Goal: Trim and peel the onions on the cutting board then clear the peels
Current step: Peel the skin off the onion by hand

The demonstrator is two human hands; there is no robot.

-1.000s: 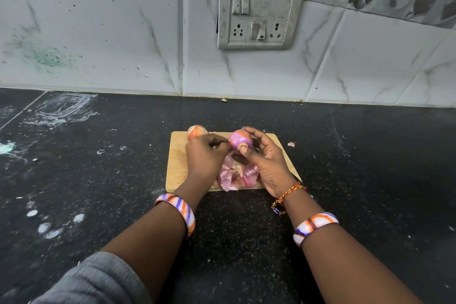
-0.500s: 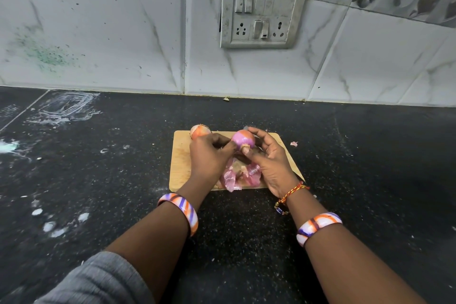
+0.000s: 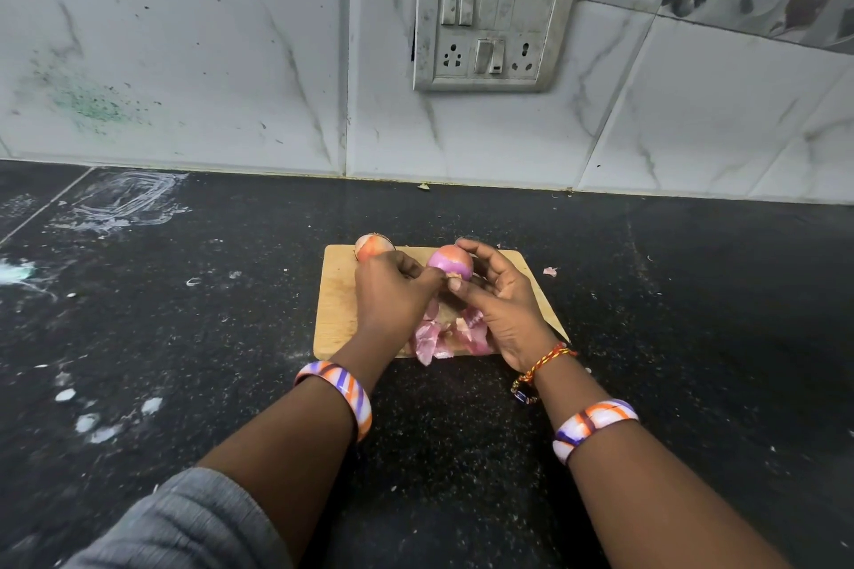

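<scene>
Two hands work one onion above the board.

The right hand (image 3: 501, 300) cups the onion (image 3: 449, 262) from the 3 o'clock side, fingers curled round it, thumb near a bit of loose skin at its near end. The left hand (image 3: 393, 291) comes in from 9 o'clock and pinches at that same end with its fingertips. The onion sits over the middle of the board (image 3: 335, 314), held up off it. A second onion (image 3: 372, 246) rests at the board's 11 o'clock corner, just behind the left knuckles. Pink peels (image 3: 439, 340) lie heaped at the 6 o'clock edge, between the wrists. One scrap (image 3: 550, 271) lies on the counter (image 3: 185, 337) off the board's 2 o'clock side.
</scene>
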